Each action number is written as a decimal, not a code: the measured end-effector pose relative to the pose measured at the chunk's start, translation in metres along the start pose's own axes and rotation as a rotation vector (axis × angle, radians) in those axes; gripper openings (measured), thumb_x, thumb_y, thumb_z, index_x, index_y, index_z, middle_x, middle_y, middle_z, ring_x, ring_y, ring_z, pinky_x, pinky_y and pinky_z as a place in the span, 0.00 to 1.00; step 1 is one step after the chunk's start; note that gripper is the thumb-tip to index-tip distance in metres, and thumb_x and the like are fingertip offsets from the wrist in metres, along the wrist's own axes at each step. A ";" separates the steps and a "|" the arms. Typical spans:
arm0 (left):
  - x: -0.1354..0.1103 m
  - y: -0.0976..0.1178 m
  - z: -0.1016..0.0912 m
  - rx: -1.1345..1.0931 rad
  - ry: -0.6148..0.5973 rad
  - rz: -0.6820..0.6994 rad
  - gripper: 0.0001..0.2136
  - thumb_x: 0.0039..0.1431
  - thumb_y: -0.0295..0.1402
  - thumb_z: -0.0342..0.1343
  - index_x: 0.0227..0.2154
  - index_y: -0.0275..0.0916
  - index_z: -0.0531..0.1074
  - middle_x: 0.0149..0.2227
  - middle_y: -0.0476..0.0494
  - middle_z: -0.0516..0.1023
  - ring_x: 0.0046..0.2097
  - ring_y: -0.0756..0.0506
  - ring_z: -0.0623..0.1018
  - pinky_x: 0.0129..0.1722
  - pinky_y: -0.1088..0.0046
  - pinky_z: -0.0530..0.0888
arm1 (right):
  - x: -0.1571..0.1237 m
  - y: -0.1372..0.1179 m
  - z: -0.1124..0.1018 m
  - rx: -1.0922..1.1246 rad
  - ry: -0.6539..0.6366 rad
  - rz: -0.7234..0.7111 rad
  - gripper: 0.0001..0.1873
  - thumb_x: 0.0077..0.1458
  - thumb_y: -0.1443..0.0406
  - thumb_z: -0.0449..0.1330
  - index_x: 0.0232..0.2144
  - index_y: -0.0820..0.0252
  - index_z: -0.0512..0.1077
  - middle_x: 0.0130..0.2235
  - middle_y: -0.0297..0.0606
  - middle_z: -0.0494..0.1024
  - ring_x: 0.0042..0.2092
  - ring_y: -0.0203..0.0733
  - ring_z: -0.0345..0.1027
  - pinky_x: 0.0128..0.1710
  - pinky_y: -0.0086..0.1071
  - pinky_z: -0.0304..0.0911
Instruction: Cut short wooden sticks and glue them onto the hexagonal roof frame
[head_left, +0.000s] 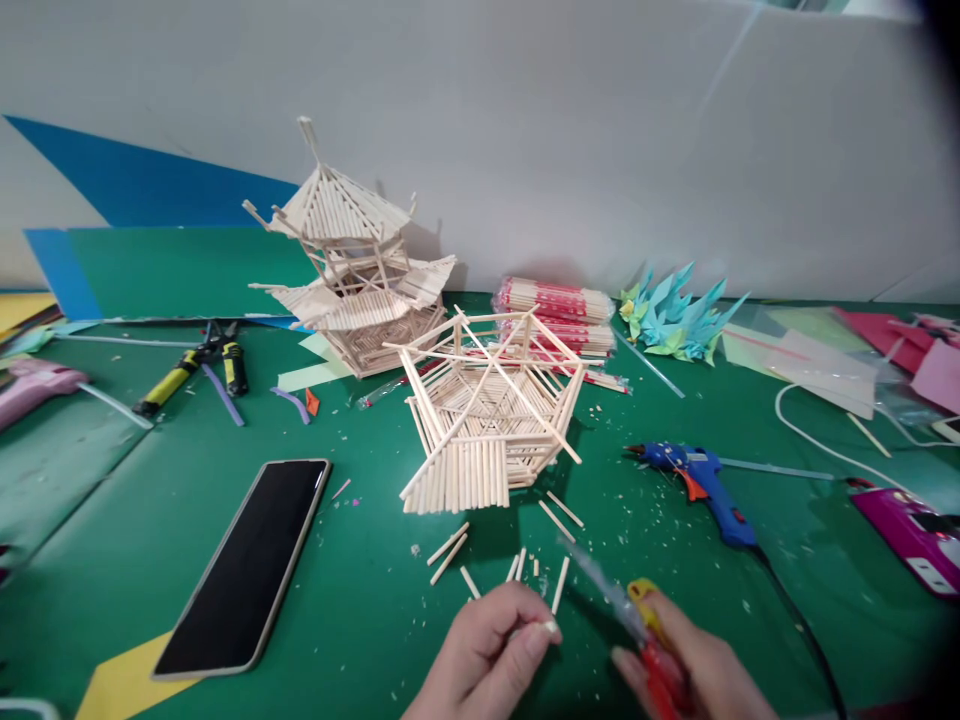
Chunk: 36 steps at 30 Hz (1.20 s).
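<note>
My left hand (499,650) is closed in a pinch near the bottom centre. A pale wooden stick (553,628) shows its end between thumb and finger; the rest is hidden. My right hand (697,660) grips a red-and-yellow-handled tool (660,650) with a long, motion-blurred blade pointing up and left, its exact kind unclear. Several short cut sticks (556,520) lie scattered just beyond my hands. Behind them stands an open stick frame (495,400), with crossed sticks on top and one sloping roof panel (461,475) of sticks side by side at its front left.
A stick pagoda (352,270) stands behind left, beside bundled sticks (555,300) and blue folded paper (682,310). A blue glue gun (701,485) with its cable lies right. At left are a phone (247,565), yellow-handled pliers (199,370) and a pink glue gun (37,388).
</note>
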<state>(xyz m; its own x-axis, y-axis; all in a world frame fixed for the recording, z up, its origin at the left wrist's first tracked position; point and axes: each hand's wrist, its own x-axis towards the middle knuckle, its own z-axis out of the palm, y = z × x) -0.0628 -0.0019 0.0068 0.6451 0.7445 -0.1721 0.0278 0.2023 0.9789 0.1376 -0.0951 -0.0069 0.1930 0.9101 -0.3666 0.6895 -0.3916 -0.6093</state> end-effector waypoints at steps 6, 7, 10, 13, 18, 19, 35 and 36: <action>-0.001 -0.004 0.000 -0.526 0.265 -0.219 0.10 0.54 0.38 0.53 0.25 0.36 0.70 0.17 0.57 0.53 0.21 0.53 0.51 0.21 0.78 0.52 | 0.020 0.041 -0.028 -0.252 0.228 0.157 0.23 0.50 0.53 0.51 0.44 0.61 0.62 0.32 0.41 0.75 0.32 0.47 0.72 0.33 0.37 0.68; 0.000 -0.003 0.000 -0.597 0.302 -0.232 0.09 0.54 0.37 0.54 0.25 0.35 0.70 0.17 0.57 0.53 0.21 0.54 0.51 0.20 0.79 0.52 | 0.023 0.045 -0.030 -0.302 0.261 0.136 0.24 0.50 0.53 0.51 0.45 0.62 0.62 0.33 0.43 0.75 0.33 0.48 0.72 0.34 0.39 0.67; 0.001 -0.001 -0.003 -0.647 0.416 -0.228 0.08 0.51 0.35 0.57 0.23 0.35 0.72 0.20 0.52 0.62 0.23 0.53 0.58 0.24 0.79 0.59 | 0.025 0.047 -0.033 -0.427 0.389 0.011 0.25 0.50 0.53 0.51 0.46 0.64 0.63 0.43 0.48 0.71 0.41 0.50 0.69 0.40 0.41 0.65; -0.001 0.000 -0.002 -0.581 0.509 -0.193 0.08 0.45 0.36 0.62 0.24 0.35 0.75 0.26 0.48 0.70 0.29 0.52 0.64 0.30 0.78 0.63 | 0.023 0.039 -0.041 -0.495 0.515 -0.114 0.21 0.52 0.53 0.49 0.42 0.61 0.65 0.45 0.47 0.70 0.46 0.51 0.65 0.44 0.42 0.63; 0.001 0.002 0.007 -0.579 0.444 -0.244 0.10 0.44 0.38 0.62 0.27 0.36 0.76 0.18 0.53 0.66 0.20 0.56 0.60 0.20 0.82 0.58 | 0.039 0.040 -0.062 -0.433 0.553 0.004 0.15 0.53 0.56 0.48 0.41 0.57 0.63 0.40 0.40 0.72 0.39 0.44 0.69 0.34 0.33 0.65; 0.001 0.003 0.009 -0.585 0.440 -0.259 0.10 0.45 0.38 0.61 0.27 0.36 0.75 0.16 0.54 0.64 0.19 0.56 0.58 0.19 0.83 0.57 | 0.046 0.044 -0.066 -0.447 0.560 0.041 0.15 0.52 0.57 0.48 0.40 0.57 0.63 0.40 0.41 0.72 0.39 0.45 0.68 0.35 0.33 0.64; 0.003 0.001 0.012 -0.686 0.281 -0.195 0.09 0.53 0.39 0.54 0.30 0.38 0.67 0.14 0.54 0.67 0.12 0.59 0.53 0.13 0.80 0.45 | 0.070 0.094 -0.098 0.117 0.427 0.199 0.16 0.50 0.56 0.48 0.32 0.61 0.68 0.27 0.43 0.79 0.32 0.49 0.74 0.30 0.36 0.69; 0.004 0.001 0.013 -0.690 0.266 -0.186 0.10 0.53 0.40 0.54 0.31 0.38 0.67 0.14 0.55 0.66 0.12 0.60 0.52 0.14 0.80 0.45 | 0.065 0.090 -0.099 0.185 0.444 0.137 0.16 0.52 0.57 0.47 0.32 0.61 0.68 0.26 0.42 0.79 0.30 0.47 0.75 0.28 0.35 0.70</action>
<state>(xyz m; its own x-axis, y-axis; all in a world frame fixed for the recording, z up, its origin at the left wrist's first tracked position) -0.0503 -0.0067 0.0081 0.4681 0.7701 -0.4335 -0.4220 0.6258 0.6560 0.2819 -0.0575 -0.0162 0.5798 0.8024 -0.1416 0.5094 -0.4926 -0.7056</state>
